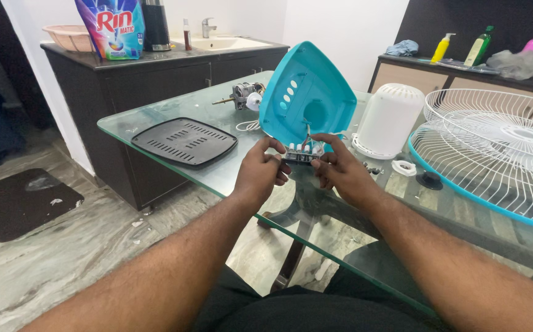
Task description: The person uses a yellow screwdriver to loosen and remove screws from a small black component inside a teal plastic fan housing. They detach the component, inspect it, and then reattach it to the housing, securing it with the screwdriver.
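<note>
Gripping switch block (301, 154) with fingers of left hand (260, 169) and right hand (340, 171); wires run into teal fan housing (306, 92).

Glass tabletop (217, 178) on a dark pedestal base, set over a marbled floor. Carried a black vented plate (184, 141) near the left edge, a small motor (242, 95) with a shaft farther back, a white domed cover (389, 120) beside a turquoise-rimmed white wire fan guard (493, 154) at the right. Also bore a white ring (404, 167) and a black knob (429, 179) just beside the guard.
</note>
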